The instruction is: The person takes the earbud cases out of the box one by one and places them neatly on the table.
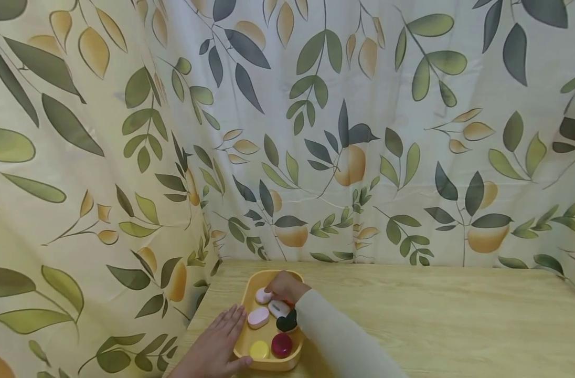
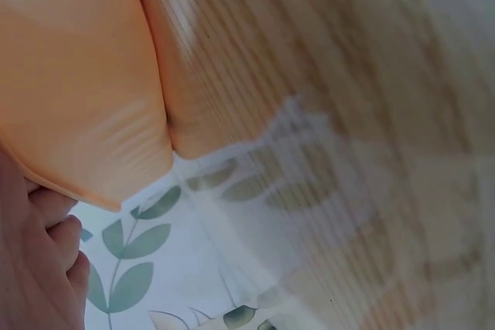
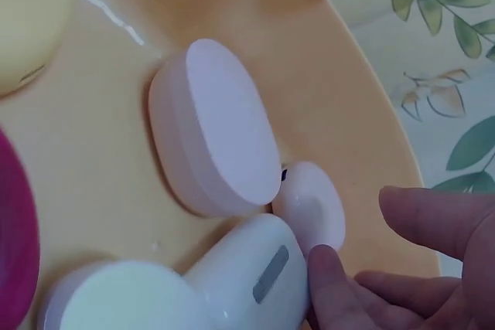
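A yellow-orange tray (image 1: 264, 365) with rounded corners holds several small smooth cases. My left hand (image 1: 216, 341) rests along its left side, fingers straight, thumb at the near corner. My right hand (image 1: 286, 287) is inside the tray's far end. In the right wrist view its index fingertip touches a small pale pink rounded case (image 3: 311, 205), with the thumb held apart. Beside that lie a pink oval case (image 3: 232, 125) and a white case (image 3: 263, 272) with a grey strip. Nearer are a black case (image 1: 285, 322), a dark magenta round case (image 1: 281, 345) and a yellow one (image 1: 259, 350).
The tray stands on a light wood-grain table (image 1: 438, 315), near its left edge. A leaf-and-fruit patterned curtain (image 1: 316, 157) hangs behind the table and along the left. My right sleeve (image 1: 344, 336) crosses over the tray's right wall.
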`<state>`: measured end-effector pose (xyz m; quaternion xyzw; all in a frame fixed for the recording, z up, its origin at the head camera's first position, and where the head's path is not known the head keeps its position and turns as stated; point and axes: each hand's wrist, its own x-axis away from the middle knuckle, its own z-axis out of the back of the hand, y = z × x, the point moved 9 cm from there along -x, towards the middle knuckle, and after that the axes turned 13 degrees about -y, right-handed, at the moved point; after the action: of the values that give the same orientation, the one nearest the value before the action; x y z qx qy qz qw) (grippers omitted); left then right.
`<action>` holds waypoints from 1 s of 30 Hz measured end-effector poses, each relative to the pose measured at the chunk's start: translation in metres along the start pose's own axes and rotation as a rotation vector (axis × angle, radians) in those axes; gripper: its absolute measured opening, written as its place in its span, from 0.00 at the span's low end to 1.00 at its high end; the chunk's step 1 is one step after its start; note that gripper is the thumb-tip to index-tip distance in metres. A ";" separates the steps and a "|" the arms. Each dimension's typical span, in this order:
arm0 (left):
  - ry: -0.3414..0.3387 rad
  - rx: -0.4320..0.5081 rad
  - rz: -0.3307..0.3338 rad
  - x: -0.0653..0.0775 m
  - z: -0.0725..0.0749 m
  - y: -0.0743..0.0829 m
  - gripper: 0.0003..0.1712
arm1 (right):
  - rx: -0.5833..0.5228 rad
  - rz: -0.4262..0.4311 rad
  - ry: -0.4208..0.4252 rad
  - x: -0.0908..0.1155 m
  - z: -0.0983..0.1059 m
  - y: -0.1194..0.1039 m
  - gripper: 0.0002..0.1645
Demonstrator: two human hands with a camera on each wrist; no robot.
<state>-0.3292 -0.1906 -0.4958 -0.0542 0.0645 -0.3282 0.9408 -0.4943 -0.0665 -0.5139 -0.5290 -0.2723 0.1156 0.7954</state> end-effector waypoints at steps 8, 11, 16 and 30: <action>-0.011 0.023 0.006 0.000 -0.006 -0.001 0.52 | -0.219 0.003 -0.004 -0.003 -0.005 0.007 0.06; -0.008 0.019 0.005 0.000 -0.005 -0.001 0.52 | -0.232 -0.001 0.001 -0.006 -0.005 0.008 0.05; -0.007 0.015 0.002 -0.001 -0.004 -0.002 0.52 | -0.218 -0.002 0.008 -0.013 -0.006 0.008 0.07; 0.015 0.009 -0.008 -0.001 -0.004 -0.002 0.52 | -0.250 0.043 -0.024 -0.012 -0.015 0.005 0.05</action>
<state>-0.3319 -0.1917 -0.4990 -0.0478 0.0700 -0.3325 0.9393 -0.4949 -0.0819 -0.5261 -0.6284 -0.2826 0.1041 0.7172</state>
